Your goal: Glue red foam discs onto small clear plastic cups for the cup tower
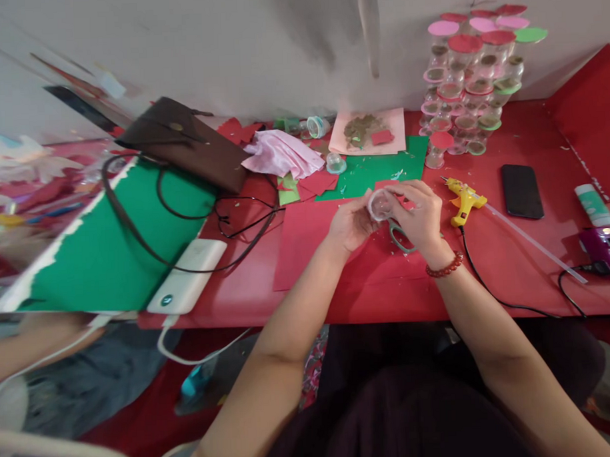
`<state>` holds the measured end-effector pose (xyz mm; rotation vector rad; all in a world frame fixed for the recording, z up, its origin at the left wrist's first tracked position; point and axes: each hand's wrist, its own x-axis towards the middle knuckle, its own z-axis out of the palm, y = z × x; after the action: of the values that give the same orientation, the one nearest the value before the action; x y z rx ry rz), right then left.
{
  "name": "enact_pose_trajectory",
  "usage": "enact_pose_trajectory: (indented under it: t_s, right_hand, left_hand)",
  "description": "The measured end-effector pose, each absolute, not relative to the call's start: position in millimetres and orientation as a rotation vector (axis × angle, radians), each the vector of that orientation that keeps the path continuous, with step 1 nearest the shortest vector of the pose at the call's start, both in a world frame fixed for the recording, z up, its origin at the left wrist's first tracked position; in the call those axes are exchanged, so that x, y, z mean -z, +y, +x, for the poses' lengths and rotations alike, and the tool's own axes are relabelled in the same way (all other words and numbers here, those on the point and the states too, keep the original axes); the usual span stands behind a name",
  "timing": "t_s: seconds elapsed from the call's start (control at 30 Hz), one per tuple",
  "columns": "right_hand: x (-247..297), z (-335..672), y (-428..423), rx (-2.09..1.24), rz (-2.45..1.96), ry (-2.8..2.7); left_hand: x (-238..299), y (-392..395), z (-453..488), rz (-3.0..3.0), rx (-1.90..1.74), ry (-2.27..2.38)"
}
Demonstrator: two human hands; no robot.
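A small clear plastic cup (381,205) with a whitish rim is held over the red sheet, its round end facing me. My left hand (351,223) is closed around its left side. The fingers of my right hand (417,212) are bent and pinch at the cup's right edge; a red bead bracelet (444,266) is on that wrist. Beneath my right hand lie scissors (401,238) with grey-green handles, their blades hidden. A red paper sheet (306,248) spreads under both hands, and a green sheet (373,169) lies just beyond.
Stacked clear cups with coloured discs (465,86) stand at the back right. A yellow glue gun (463,199), its cord and a phone (522,191) lie to the right. Leftward are a brown bag (187,146), eyeglasses (245,220) and a white power bank (186,276). Another person's arm (43,344) shows lower left.
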<state>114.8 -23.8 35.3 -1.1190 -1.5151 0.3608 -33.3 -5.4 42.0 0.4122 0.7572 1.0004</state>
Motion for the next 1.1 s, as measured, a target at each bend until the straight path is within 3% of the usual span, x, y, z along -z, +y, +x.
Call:
enact_pose_trajectory:
  t_s: [0.47, 0.7, 1.1]
  right_hand:
    - [-37, 112, -25, -0.546, -1.154, -1.392]
    - [-34, 112, -23, -0.385, -1.173, -1.498]
    - [-38, 111, -28, -0.411, -1.240, -1.378]
  left_hand:
    - [-35, -2, -38, 0.496, -1.074, 0.823]
    - [-28, -2, -39, 0.604, -1.115, 0.774]
    - [-27, -3, -37, 0.702, -1.110, 0.762]
